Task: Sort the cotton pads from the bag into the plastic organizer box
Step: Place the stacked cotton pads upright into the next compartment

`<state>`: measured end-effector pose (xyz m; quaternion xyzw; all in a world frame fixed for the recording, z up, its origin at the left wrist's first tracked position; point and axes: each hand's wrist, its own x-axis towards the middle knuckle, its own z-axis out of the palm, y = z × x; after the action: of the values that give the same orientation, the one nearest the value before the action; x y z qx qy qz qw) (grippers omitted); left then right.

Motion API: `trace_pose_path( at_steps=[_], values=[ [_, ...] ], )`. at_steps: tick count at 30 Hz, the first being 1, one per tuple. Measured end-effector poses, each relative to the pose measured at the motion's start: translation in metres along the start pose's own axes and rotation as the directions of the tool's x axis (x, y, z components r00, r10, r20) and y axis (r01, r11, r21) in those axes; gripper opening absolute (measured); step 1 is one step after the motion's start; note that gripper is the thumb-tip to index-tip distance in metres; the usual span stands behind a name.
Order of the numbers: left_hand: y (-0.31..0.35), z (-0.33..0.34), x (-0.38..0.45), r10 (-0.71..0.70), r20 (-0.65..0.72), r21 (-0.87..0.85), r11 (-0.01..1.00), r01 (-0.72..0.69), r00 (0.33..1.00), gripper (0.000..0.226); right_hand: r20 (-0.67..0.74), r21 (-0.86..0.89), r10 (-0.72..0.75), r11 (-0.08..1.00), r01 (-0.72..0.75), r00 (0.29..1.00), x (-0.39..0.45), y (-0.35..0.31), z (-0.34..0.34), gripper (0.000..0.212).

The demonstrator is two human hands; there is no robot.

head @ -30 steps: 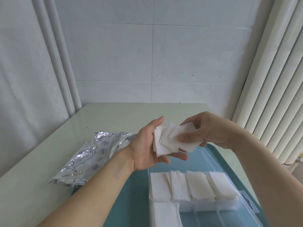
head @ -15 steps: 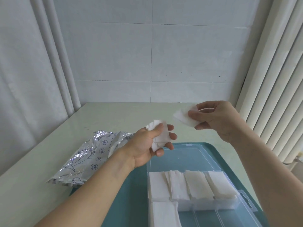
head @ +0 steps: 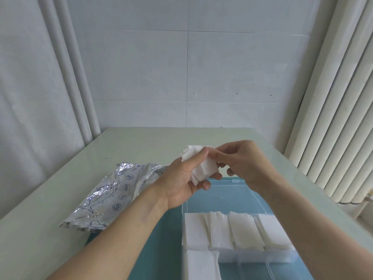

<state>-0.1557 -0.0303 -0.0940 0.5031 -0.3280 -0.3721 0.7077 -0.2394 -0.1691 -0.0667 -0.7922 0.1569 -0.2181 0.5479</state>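
Gripping one fanned stack of white square cotton pads (head: 199,166) at frame centre, the left hand (head: 181,182) curls round it while the right hand (head: 245,162) pinches its upper edge. One crinkled silver bag (head: 113,195) lies centre left on the bench (head: 50,209). One clear organizer box (head: 238,257), lower right, shows four filled compartments in its far row and one more below.

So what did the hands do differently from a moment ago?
The right hand came back from up on the right with its pad to the stack of cotton pads, which the left hand grips. The foil bag and organizer box stayed put.
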Motion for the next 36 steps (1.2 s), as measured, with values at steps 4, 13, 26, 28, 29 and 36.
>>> trace_pose_path(
  at_steps=[4,13,26,28,29,36],
  values=[
    [0.000,-0.001,-0.003,-0.042,0.025,0.033,0.999,0.041,0.999,0.030,0.007,-0.100,-0.019,0.995,0.020,1.000,-0.001,0.003,0.003,0.018],
    [0.006,-0.003,-0.005,-0.179,0.048,-0.118,0.976,0.183,0.983,0.028,0.181,-0.134,-0.087,0.985,0.112,0.980,0.005,-0.005,-0.014,0.033],
    [-0.004,-0.003,-0.003,-0.240,0.162,-0.026,0.969,0.247,0.957,0.067,0.138,-0.344,-0.190,0.911,0.226,0.972,0.006,-0.003,-0.017,0.006],
    [-0.003,-0.002,-0.001,-0.234,0.124,-0.050,0.969,0.241,0.964,0.069,0.120,-0.329,-0.176,0.921,0.206,0.977,0.006,-0.004,-0.018,0.006],
    [-0.004,-0.002,0.000,-0.225,0.089,-0.050,0.972,0.230,0.970,0.068,0.115,-0.316,-0.174,0.927,0.202,0.978,0.005,-0.005,-0.018,0.007],
    [-0.004,-0.006,0.003,-0.202,-0.010,-0.012,0.979,0.202,0.979,0.064,0.056,-0.191,-0.208,0.958,0.215,0.977,0.003,-0.003,-0.010,0.018]
  ],
)
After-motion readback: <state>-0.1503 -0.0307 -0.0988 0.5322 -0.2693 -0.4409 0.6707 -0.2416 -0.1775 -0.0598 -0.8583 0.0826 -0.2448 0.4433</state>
